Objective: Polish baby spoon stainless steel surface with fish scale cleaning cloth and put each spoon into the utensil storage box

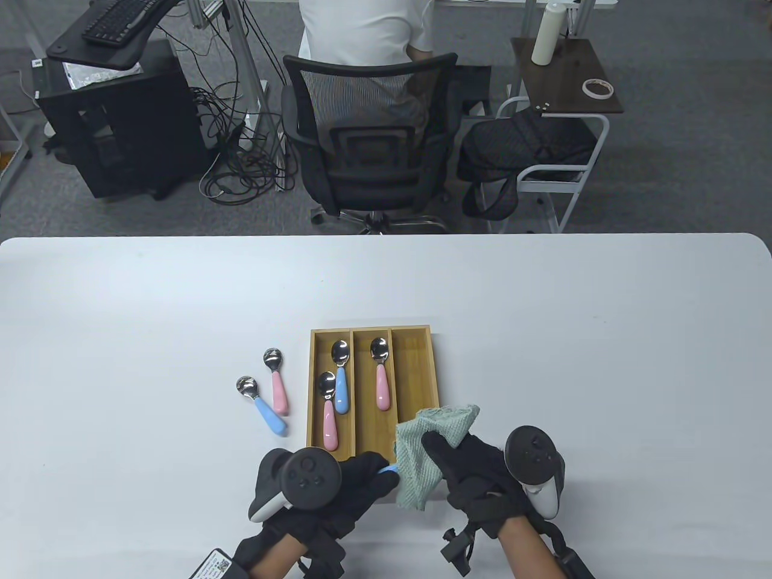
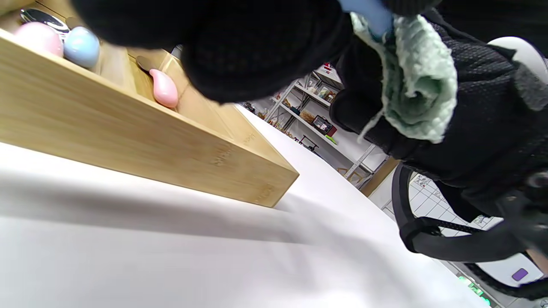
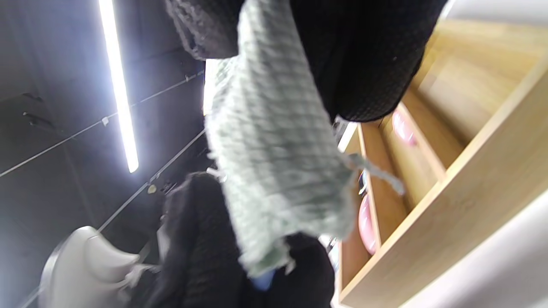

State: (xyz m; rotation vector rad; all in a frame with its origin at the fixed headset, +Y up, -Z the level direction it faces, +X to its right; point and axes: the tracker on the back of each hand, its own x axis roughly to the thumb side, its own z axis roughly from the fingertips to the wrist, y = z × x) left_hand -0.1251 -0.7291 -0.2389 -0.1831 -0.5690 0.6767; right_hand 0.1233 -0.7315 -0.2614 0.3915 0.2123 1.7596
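My left hand (image 1: 368, 479) grips the blue handle of a baby spoon (image 1: 387, 469), just in front of the wooden storage box (image 1: 422, 362). My right hand (image 1: 449, 461) holds the green fish scale cloth (image 1: 431, 452) wrapped over that spoon's bowl, which is hidden. In the left wrist view the blue handle (image 2: 370, 15) runs into the cloth (image 2: 421, 77). The box holds three spoons: a blue one (image 1: 341, 377) and a pink one (image 1: 327, 416) in its left slot, a pink one (image 1: 381, 374) in the middle slot. A pink spoon (image 1: 276, 381) and a blue spoon (image 1: 260, 405) lie on the table left of the box.
The box's right slot (image 1: 416, 374) holds nothing. The white table (image 1: 573, 338) spreads wide on both sides. Beyond its far edge stand an office chair (image 1: 371, 139) with a person seated past it, and a small side table (image 1: 567, 78).
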